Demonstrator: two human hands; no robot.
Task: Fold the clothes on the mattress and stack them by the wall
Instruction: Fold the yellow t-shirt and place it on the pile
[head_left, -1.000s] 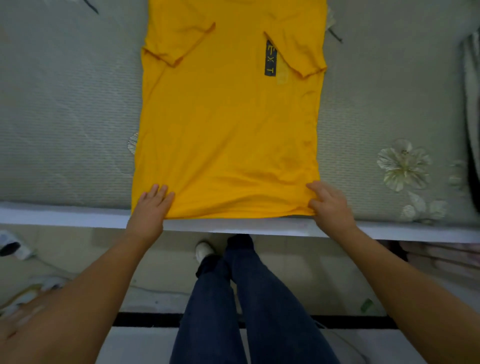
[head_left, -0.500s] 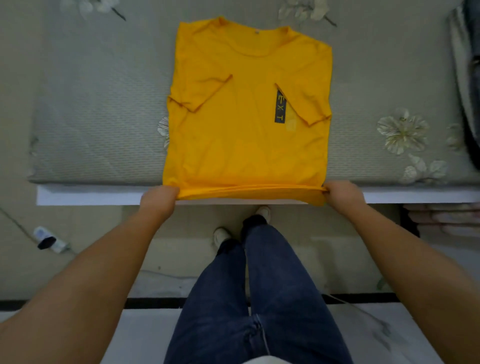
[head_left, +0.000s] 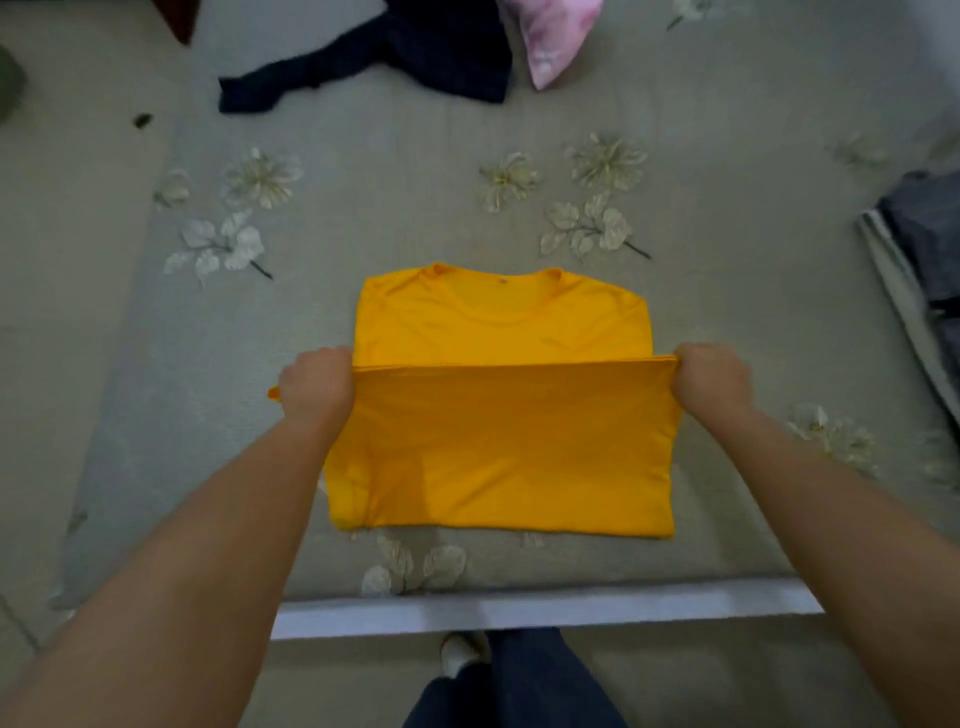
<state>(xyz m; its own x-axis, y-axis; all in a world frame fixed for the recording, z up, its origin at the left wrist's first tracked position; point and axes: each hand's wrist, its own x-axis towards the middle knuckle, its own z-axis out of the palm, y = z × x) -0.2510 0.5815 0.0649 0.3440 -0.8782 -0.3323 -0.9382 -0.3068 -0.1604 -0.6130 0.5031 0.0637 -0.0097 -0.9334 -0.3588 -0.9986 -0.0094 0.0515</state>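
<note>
A yellow T-shirt (head_left: 498, 447) lies on the grey flowered mattress (head_left: 415, 218), collar pointing away from me. Its lower half is doubled up over the chest, and the hem edge is stretched taut across the middle. My left hand (head_left: 318, 391) grips the hem's left corner. My right hand (head_left: 712, 378) grips the right corner. Both fists are curled round the cloth. The sleeves are hidden under the raised half.
A dark navy garment (head_left: 374, 57) lies crumpled at the far side next to a pink pillow (head_left: 556, 36). Grey folded clothes (head_left: 924, 244) sit at the right edge. The mattress's white front edge (head_left: 545, 610) runs just before my legs.
Both hands took hold of the hem at the mattress's front edge and carried it up and away from me, doubling the shirt's lower half over the chest and covering the folded sleeves.
</note>
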